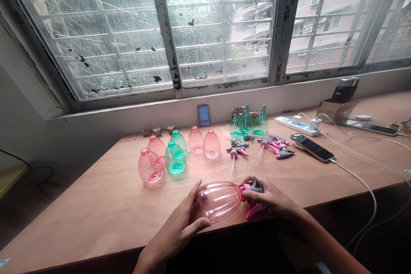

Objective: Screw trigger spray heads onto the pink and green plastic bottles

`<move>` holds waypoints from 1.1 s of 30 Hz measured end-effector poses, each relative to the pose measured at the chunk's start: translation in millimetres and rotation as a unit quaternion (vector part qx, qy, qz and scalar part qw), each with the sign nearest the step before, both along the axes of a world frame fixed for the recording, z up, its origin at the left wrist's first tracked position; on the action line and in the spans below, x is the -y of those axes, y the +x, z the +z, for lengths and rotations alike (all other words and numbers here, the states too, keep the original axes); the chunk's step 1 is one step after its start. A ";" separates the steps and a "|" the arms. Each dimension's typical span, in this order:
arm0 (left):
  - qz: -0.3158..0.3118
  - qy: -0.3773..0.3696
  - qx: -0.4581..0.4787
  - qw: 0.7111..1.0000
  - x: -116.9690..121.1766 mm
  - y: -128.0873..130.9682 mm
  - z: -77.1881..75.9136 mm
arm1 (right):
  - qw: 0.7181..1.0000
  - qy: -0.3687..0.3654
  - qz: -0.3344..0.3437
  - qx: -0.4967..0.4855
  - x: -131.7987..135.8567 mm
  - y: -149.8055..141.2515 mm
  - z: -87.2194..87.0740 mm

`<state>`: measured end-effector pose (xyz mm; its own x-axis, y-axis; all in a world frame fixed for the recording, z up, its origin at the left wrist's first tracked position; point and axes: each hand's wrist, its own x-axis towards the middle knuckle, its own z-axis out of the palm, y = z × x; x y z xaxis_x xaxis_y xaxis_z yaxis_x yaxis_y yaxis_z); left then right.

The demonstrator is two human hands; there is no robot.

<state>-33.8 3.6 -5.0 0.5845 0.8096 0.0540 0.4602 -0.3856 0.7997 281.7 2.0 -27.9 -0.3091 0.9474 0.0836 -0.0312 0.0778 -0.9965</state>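
Observation:
A clear pink spray bottle lies sideways in the air above the table's front edge, its base to the left. My left hand is wrapped round the base end. At the neck, my right hand grips the pink and grey spray head, which sits on the bottle's mouth; whether it is screwed tight I cannot tell. Beyond them stand open pink bottles and green bottles without heads. Loose pink and grey spray heads and dark green ones lie to the right.
Several green bottles with heads fitted stand at the back. A phone on a cable, a power strip and a cardboard box are on the right. A small screen leans on the wall under the window.

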 end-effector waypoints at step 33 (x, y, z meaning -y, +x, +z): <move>0.011 -0.008 -0.007 1.000 1.0 -0.1 0.3 | 1.000 -0.012 -0.007 0.001 1.0 -0.6 -0.1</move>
<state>-33.9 2.6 -4.8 0.5676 0.8227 0.0322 0.4793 -0.3620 0.7995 281.1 1.0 -28.0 -0.2965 0.9531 0.0603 -0.0289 0.0542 -0.9981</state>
